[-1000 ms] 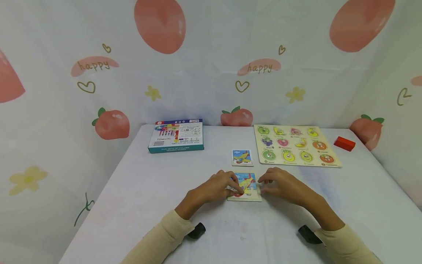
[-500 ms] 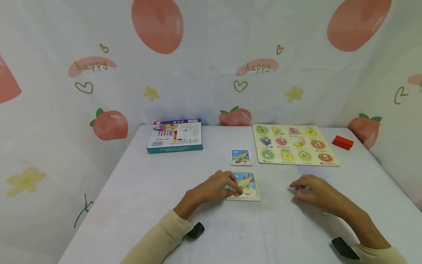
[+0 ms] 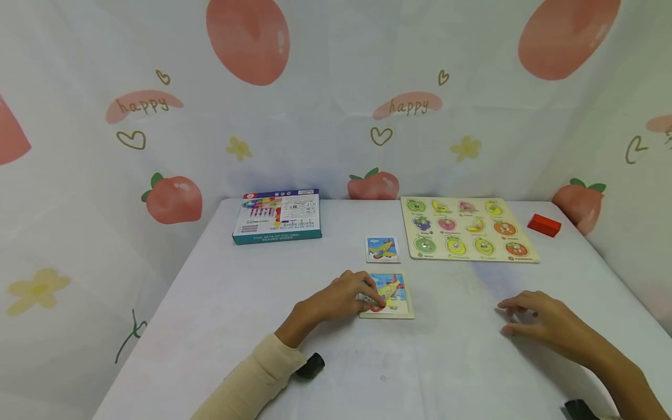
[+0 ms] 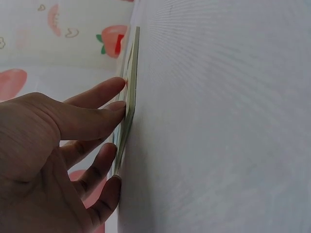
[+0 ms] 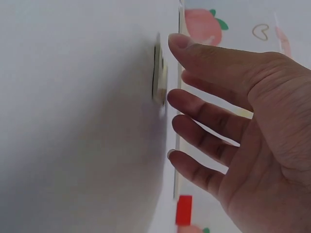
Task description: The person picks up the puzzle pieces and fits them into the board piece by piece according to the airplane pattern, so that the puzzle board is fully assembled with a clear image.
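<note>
A small square jigsaw puzzle (image 3: 397, 291) with a yellow airplane on blue lies in its pale tray at the middle of the table. My left hand (image 3: 346, 297) rests on its left side, fingertips touching the picture and the edge. In the left wrist view, the thumb (image 4: 97, 119) and index finger meet the thin tray (image 4: 132, 92) seen edge-on. My right hand (image 3: 551, 324) is apart from the puzzle, over the right of the table, with loosely bent fingers (image 5: 204, 107) and nothing held. Behind the puzzle lies a smaller airplane picture card (image 3: 382, 249).
A fruit puzzle board (image 3: 467, 228) lies at the back right, with a red block (image 3: 543, 225) beside it. At the back left is a flat printed box (image 3: 278, 217). A fruit-patterned curtain (image 3: 310, 140) hangs behind the table.
My right hand has moved away from the puzzle, to the right and toward me. My left hand stays on the puzzle. A small pale thing glimpsed under the right wrist is now hidden.
</note>
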A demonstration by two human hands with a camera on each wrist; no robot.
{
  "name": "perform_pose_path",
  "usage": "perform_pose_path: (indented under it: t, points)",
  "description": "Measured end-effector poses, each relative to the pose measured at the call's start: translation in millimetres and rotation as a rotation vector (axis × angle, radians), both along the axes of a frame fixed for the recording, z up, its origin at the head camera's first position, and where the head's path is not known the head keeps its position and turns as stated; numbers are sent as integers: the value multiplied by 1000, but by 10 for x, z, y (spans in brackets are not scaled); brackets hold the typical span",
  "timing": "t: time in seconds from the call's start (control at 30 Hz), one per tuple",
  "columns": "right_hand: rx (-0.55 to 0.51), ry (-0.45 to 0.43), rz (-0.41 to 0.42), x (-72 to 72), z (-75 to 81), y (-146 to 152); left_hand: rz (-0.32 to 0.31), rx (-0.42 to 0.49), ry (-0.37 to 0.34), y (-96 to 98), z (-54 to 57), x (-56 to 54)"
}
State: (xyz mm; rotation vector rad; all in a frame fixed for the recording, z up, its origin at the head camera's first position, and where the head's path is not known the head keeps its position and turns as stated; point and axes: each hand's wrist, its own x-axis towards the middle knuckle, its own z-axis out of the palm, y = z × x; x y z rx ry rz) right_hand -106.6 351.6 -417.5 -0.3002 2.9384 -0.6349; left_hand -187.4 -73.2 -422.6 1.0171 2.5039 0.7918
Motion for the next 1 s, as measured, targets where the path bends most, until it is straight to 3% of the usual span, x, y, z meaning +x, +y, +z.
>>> perform_pose_path:
  t: [0.23, 0.57, 0.83, 1.0]
  points:
    - [5, 30, -21, 97, -48, 140, 4, 2, -11, -6, 3, 3]
    - [-14, 174, 23, 207, -156, 236, -5, 5, -10, -16, -4, -5]
    - [-3, 151, 15, 206, -160, 286, -8, -1, -12, -12, -3, -7]
    - [-30, 185, 31, 216, -185, 310, -1, -7, -15, -13, 3, 0]
